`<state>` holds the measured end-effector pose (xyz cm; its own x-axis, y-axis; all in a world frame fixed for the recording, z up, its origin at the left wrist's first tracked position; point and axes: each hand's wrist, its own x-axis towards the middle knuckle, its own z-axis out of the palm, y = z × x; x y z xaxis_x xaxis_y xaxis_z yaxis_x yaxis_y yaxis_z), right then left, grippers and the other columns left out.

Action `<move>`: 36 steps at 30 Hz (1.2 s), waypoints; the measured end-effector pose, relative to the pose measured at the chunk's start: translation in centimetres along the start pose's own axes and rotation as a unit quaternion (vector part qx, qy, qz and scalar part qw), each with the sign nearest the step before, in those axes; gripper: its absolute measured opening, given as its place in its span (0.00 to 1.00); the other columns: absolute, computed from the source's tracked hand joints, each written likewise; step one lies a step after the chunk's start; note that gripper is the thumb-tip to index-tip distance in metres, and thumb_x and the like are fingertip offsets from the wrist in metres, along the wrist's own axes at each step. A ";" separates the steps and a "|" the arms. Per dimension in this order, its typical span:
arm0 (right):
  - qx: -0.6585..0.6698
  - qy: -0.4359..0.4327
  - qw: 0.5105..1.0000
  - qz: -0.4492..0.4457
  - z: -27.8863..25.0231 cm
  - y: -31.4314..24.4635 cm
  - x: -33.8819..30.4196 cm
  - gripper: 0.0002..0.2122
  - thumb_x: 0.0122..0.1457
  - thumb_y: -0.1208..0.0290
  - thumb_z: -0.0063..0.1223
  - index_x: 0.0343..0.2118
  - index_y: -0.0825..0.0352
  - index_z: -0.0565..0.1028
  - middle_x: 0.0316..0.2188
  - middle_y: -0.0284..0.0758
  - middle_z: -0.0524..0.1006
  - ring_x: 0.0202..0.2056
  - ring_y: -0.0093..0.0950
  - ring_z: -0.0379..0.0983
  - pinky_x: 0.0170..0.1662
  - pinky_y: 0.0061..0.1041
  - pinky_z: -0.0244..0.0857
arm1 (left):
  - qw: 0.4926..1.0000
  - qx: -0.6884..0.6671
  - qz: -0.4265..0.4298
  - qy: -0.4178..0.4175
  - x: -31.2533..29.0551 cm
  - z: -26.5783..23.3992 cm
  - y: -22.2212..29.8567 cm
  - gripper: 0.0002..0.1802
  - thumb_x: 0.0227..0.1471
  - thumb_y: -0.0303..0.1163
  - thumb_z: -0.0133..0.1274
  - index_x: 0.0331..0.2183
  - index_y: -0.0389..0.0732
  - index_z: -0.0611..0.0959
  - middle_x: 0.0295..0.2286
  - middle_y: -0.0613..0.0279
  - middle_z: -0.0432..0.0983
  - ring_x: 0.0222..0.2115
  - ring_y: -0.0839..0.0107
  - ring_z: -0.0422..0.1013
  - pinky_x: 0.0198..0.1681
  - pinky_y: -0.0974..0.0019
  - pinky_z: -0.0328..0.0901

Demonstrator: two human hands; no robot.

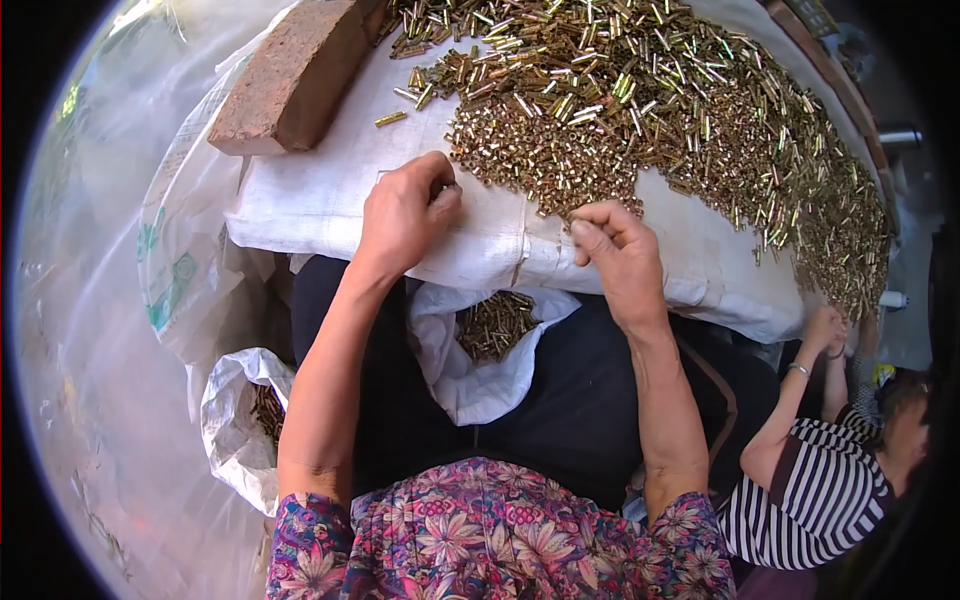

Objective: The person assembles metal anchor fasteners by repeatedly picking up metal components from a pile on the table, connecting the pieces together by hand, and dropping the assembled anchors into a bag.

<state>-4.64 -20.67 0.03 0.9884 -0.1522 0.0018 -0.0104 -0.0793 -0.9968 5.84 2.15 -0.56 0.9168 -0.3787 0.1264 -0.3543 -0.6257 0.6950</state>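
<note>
My left hand (410, 212) hovers over the white cloth-covered table (310, 205), its fingers curled closed; what is in them, if anything, is hidden. By the near edge of a heap of small brass-coloured metal pieces (560, 150), my right hand (622, 255) pinches with thumb and fingertips. Whatever lies in that pinch is too small to make out. Behind the small pieces spreads a large pile of longer brass-coloured metal tubes (640, 60). One loose metal tube (390, 118) rests apart on the cloth, beyond my left hand.
A reddish brick (290, 85) sits at the table's far left. Between my legs an open white sack (455, 385) contains similar metal tubes; another white bag (235, 400) stands at lower left. At right, a person in a striped shirt (815, 495) works at the pile's edge.
</note>
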 end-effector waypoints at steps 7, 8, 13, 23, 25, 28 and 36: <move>0.061 -0.059 0.995 0.061 2.1 -1.5 -2.1 0.03 0.59 0.77 0.53 0.35 0.67 0.77 0.27 0.21 0.72 0.29 0.11 0.65 0.32 0.15 0.61 | 0.871 -0.465 -0.110 -0.109 -4.2 -0.7 2.4 0.08 0.55 0.24 0.47 0.37 0.33 0.76 0.26 0.64 0.75 0.25 0.79 0.71 0.31 0.75 0.67; 0.061 -0.060 0.994 0.062 2.3 -1.7 -2.3 0.03 0.59 0.77 0.53 0.35 0.67 0.77 0.27 0.21 0.72 0.29 0.11 0.65 0.32 0.15 0.61 | 0.854 -0.493 -0.121 -0.114 -4.8 -0.5 2.8 0.07 0.55 0.24 0.47 0.37 0.34 0.77 0.26 0.63 0.75 0.25 0.78 0.71 0.31 0.74 0.67; 0.004 -0.064 0.998 0.014 3.3 -2.1 -2.7 0.03 0.59 0.76 0.53 0.35 0.68 0.76 0.26 0.24 0.72 0.28 0.12 0.65 0.31 0.15 0.61 | 0.808 -0.559 -0.127 -0.140 -6.5 0.0 3.3 0.09 0.57 0.24 0.46 0.40 0.33 0.78 0.27 0.61 0.77 0.26 0.77 0.74 0.32 0.74 0.69; -0.050 -0.048 0.997 0.031 4.1 -2.4 -3.9 0.03 0.58 0.76 0.53 0.33 0.69 0.75 0.25 0.25 0.73 0.28 0.12 0.65 0.30 0.16 0.62 | 0.810 -0.554 -0.141 -0.131 -7.6 0.2 3.1 0.11 0.58 0.26 0.49 0.41 0.31 0.79 0.29 0.60 0.78 0.27 0.77 0.74 0.33 0.74 0.69; -0.049 -0.043 0.998 0.015 4.3 -2.3 -4.0 0.04 0.59 0.74 0.54 0.34 0.68 0.76 0.24 0.24 0.73 0.23 0.11 0.65 0.26 0.13 0.60 | 0.818 -0.543 -0.132 -0.135 -7.7 0.3 3.0 0.11 0.58 0.26 0.49 0.41 0.31 0.78 0.29 0.61 0.77 0.27 0.77 0.74 0.33 0.75 0.69; -0.042 -0.046 0.998 0.019 4.3 -2.1 -4.2 0.04 0.59 0.74 0.54 0.35 0.68 0.76 0.24 0.25 0.73 0.23 0.12 0.65 0.27 0.13 0.60 | 0.820 -0.543 -0.120 -0.132 -7.8 0.3 3.1 0.10 0.57 0.27 0.51 0.40 0.31 0.78 0.29 0.62 0.77 0.28 0.78 0.74 0.33 0.75 0.69; -0.031 -0.064 0.997 0.024 4.1 -2.2 -4.2 0.04 0.60 0.75 0.53 0.35 0.69 0.76 0.23 0.25 0.72 0.23 0.13 0.65 0.28 0.13 0.61 | 0.815 -0.553 -0.095 -0.146 -7.9 0.1 2.4 0.05 0.56 0.25 0.52 0.36 0.33 0.77 0.30 0.64 0.76 0.28 0.78 0.74 0.33 0.75 0.69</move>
<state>-8.14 -15.78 1.92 0.9977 -0.0298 -0.0610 -0.0645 -0.1359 -0.9886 -2.27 3.55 0.00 0.7959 -0.5936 -0.1191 0.3197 0.2449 0.9153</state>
